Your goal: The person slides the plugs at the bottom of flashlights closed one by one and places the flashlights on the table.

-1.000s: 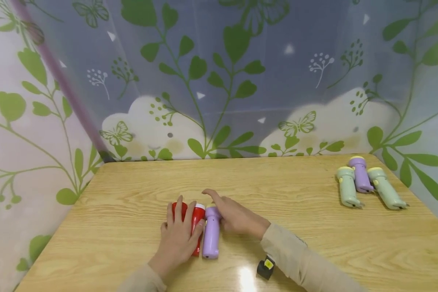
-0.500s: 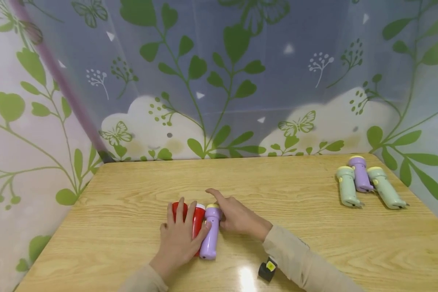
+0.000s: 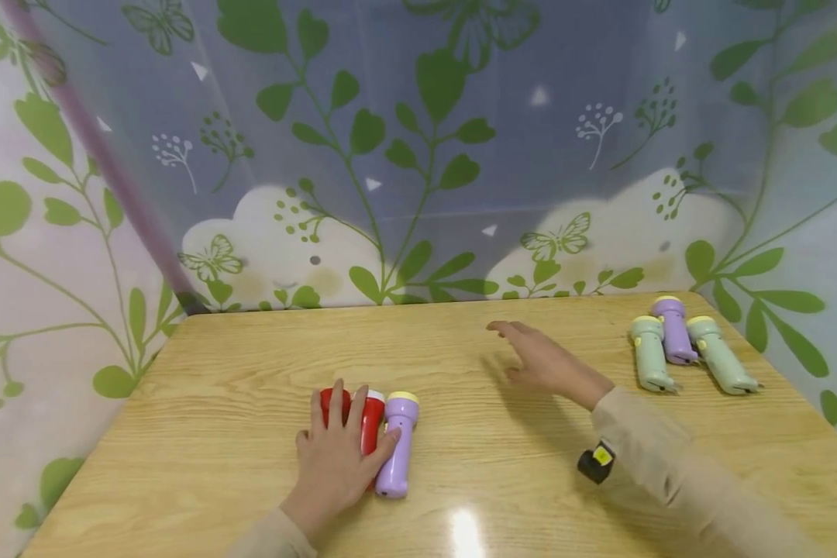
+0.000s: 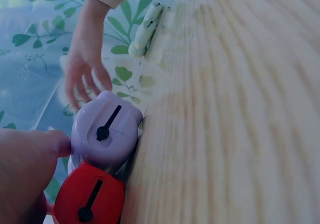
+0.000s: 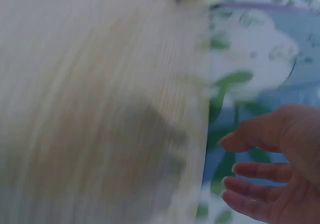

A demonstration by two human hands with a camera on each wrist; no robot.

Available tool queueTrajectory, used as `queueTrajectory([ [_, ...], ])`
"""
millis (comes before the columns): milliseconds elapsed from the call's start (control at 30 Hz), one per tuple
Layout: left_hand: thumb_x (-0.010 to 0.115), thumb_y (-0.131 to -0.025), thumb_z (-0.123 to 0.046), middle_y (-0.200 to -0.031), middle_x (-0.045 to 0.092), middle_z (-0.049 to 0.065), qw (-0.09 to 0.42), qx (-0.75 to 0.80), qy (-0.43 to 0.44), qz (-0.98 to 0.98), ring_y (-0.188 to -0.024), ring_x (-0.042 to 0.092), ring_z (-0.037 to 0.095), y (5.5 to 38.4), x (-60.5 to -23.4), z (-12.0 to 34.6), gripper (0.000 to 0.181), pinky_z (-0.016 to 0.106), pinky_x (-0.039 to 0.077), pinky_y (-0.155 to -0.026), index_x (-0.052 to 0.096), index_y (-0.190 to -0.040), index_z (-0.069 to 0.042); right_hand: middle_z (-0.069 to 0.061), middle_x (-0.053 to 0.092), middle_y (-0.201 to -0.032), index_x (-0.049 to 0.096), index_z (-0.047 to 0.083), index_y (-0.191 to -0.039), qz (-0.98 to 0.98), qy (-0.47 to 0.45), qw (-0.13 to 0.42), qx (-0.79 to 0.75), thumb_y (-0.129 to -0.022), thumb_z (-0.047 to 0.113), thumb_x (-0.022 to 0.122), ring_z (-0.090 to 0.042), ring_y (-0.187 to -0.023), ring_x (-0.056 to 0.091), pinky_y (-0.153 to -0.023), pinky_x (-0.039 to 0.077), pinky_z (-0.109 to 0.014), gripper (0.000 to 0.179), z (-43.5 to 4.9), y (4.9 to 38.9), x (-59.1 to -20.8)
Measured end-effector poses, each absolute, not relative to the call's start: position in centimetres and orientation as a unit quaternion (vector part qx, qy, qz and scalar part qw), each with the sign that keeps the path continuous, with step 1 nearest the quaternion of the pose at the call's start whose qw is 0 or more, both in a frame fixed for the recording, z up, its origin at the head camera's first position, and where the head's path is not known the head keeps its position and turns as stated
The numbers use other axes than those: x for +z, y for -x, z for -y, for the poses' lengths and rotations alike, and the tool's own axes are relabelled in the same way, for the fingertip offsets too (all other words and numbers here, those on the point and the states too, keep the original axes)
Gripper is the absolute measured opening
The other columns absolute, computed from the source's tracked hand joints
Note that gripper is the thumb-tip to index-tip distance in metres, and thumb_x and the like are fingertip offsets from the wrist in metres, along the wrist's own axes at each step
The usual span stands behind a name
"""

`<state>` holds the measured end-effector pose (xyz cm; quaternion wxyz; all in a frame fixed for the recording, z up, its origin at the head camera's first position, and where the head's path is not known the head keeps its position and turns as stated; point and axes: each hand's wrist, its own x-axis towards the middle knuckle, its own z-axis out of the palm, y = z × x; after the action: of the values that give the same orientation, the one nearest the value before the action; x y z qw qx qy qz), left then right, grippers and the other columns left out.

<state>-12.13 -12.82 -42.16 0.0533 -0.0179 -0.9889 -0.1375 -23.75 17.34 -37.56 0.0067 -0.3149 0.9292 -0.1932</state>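
Note:
Two red flashlights (image 3: 370, 426) and a purple flashlight (image 3: 401, 442) with a yellow rim lie side by side at the table's middle front. My left hand (image 3: 333, 465) rests spread over the red ones, fingers mostly straight. Its thumb lies on the purple body; the left wrist view shows the thumb tip touching the purple flashlight's end (image 4: 106, 129). The left red flashlight is mostly hidden under the palm. My right hand (image 3: 547, 364) hovers above the table between this row and the far-right flashlights, fingers loosely extended and holding nothing.
At the back right lie two pale green flashlights (image 3: 652, 356) with another purple flashlight (image 3: 676, 332) between them. The wooden table (image 3: 251, 349) ends at a leaf-patterned curtain (image 3: 418, 155). A small black device (image 3: 596, 462) sits at my right wrist.
My right hand has left the purple flashlight and moved right across the table. The purple flashlight's near end has shifted left against the red ones, and my left thumb has come onto it.

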Motion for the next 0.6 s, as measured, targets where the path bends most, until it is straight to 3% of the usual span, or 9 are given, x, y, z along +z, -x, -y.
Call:
queueTrajectory([
  [233, 0.048, -0.087, -0.069, -0.156, 0.018, 0.022, 0.051, -0.127, 0.016, 0.990, -0.134, 0.017, 0.060, 12.1, -42.1, 12.6, 0.086, 0.072, 0.033, -0.090, 0.032, -0.151, -0.014, -0.032, 0.057, -0.114, 0.054, -0.007, -0.122, -0.963, 0.262, -0.024, -0.062, -0.077, -0.015, 0.063, -0.042, -0.090, 0.060, -0.063, 0.052, -0.042, 0.046, -29.4, 27.0, -35.8],
  [333, 0.051, -0.086, -0.068, -0.156, 0.017, 0.024, 0.047, -0.133, 0.017, 0.990, -0.133, 0.016, 0.062, 12.2, -42.0, 12.4, 0.087, 0.071, 0.032, -0.092, 0.031, -0.151, -0.013, -0.036, 0.053, -0.116, 0.055, -0.007, -0.122, -0.972, 0.231, -0.016, -0.030, -0.077, -0.019, 0.057, -0.044, -0.086, 0.060, -0.055, 0.047, -0.038, 0.047, -33.5, 27.8, -35.6],
  [433, 0.053, -0.086, -0.066, -0.156, 0.015, 0.025, 0.043, -0.144, 0.017, 0.988, -0.133, 0.013, 0.063, 12.3, -42.0, 12.2, 0.087, 0.071, 0.030, -0.096, 0.031, -0.151, -0.013, -0.041, 0.048, -0.122, 0.056, -0.006, -0.125, -0.975, 0.222, -0.013, -0.017, -0.076, -0.020, 0.053, -0.051, -0.092, 0.057, -0.063, 0.048, -0.046, 0.052, -36.3, 28.1, -36.0],
  [600, 0.054, -0.086, -0.064, -0.156, 0.014, 0.025, 0.044, -0.150, 0.019, 0.987, -0.133, 0.012, 0.063, 12.3, -42.0, 12.1, 0.086, 0.071, 0.028, -0.098, 0.030, -0.151, -0.012, -0.043, 0.042, -0.128, 0.055, -0.004, -0.129, -0.973, 0.228, 0.009, -0.029, -0.075, -0.018, 0.047, -0.038, -0.073, 0.059, -0.052, 0.042, -0.037, 0.056, -38.1, 28.3, -36.9],
])
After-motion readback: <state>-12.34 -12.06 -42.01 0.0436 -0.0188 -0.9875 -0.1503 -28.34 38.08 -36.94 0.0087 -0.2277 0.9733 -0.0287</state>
